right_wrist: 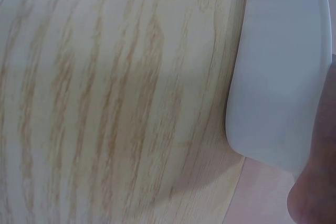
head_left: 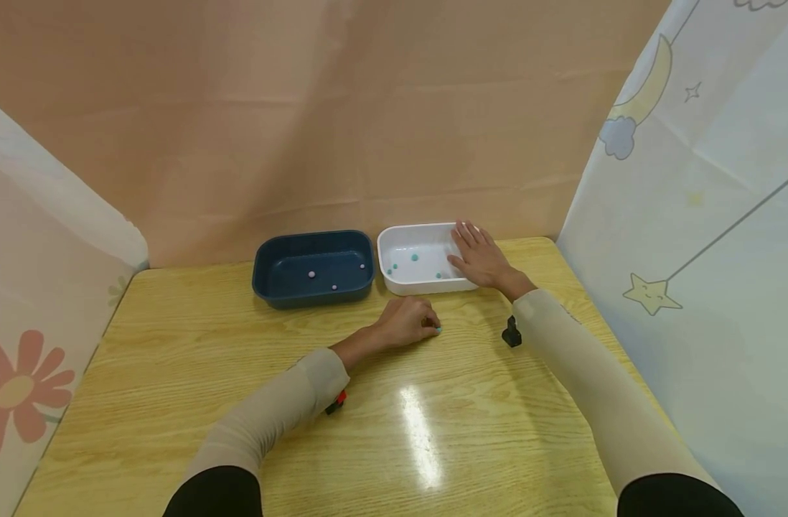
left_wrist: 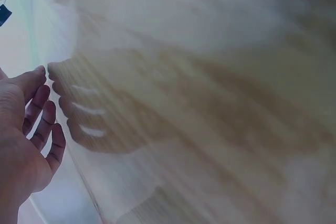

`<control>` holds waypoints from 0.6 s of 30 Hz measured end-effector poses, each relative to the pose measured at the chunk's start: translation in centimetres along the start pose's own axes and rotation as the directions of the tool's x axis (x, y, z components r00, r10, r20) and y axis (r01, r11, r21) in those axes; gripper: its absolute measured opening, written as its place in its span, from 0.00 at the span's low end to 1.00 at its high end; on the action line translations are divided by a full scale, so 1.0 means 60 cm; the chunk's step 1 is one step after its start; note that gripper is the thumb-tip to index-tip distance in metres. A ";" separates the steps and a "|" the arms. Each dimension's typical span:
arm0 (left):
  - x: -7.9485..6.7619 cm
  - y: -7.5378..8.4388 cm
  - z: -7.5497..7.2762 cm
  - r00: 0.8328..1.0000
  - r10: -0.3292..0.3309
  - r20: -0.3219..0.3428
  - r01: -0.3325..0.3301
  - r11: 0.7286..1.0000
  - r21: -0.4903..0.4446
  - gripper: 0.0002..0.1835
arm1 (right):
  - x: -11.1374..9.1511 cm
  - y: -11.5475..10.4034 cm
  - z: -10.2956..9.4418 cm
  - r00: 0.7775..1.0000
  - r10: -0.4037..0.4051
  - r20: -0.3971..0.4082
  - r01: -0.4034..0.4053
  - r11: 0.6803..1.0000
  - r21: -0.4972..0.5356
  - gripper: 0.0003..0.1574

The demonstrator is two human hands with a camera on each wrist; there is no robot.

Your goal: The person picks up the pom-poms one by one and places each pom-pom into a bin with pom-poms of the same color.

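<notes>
My left hand [head_left: 407, 321] is low over the table in front of the trays, its thumb and index finger pinching a tiny teal bead [head_left: 439, 330]. That bead cannot be made out in the left wrist view, where the hand [left_wrist: 23, 135] shows with its other fingers bent. Fingers straight and spread, my right hand [head_left: 479, 260] lies over the right end of a white tray [head_left: 426, 287], covering that corner. Several teal beads [head_left: 415, 257] lie inside this tray. In the right wrist view part of the hand [right_wrist: 317, 182] is against the tray's outer side [right_wrist: 278, 77].
A dark blue tray [head_left: 313, 296] with a few pale pink beads [head_left: 312, 274] stands left of the white one. Both trays are near the back edge of the wooden table [head_left: 194, 373]. A brown sheet [head_left: 368, 108] hangs behind; patterned sheets flank both sides.
</notes>
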State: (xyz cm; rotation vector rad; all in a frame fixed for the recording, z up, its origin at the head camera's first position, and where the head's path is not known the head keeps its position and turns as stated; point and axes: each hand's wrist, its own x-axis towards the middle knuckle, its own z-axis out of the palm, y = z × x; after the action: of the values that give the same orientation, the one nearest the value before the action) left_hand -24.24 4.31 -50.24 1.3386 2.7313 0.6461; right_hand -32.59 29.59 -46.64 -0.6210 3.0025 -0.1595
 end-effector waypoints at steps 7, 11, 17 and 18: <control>-0.001 0.000 -0.008 1.000 -0.003 -0.003 0.003 1.000 -0.029 0.06 | 0.001 0.000 -0.001 1.000 0.002 -0.001 -0.002 1.000 -0.001 0.47; -0.002 0.003 -0.014 1.000 0.003 -0.015 -0.004 0.999 -0.041 0.05 | 0.001 0.000 -0.001 1.000 0.001 0.005 -0.001 1.000 0.001 0.47; -0.002 0.009 -0.029 0.998 0.035 -0.054 -0.036 0.999 -0.004 0.05 | 0.001 -0.001 0.000 1.000 -0.007 -0.002 0.007 1.000 0.007 0.48; -0.002 0.010 -0.032 0.997 0.043 -0.063 -0.043 0.999 0.007 0.05 | 0.001 -0.001 0.001 1.000 -0.007 -0.004 0.007 1.000 0.004 0.48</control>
State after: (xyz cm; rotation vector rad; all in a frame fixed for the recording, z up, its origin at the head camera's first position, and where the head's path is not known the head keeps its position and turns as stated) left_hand -24.07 3.87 -48.28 1.4058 2.7625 0.6960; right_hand -32.62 29.51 -46.67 -0.6315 3.0031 -0.1673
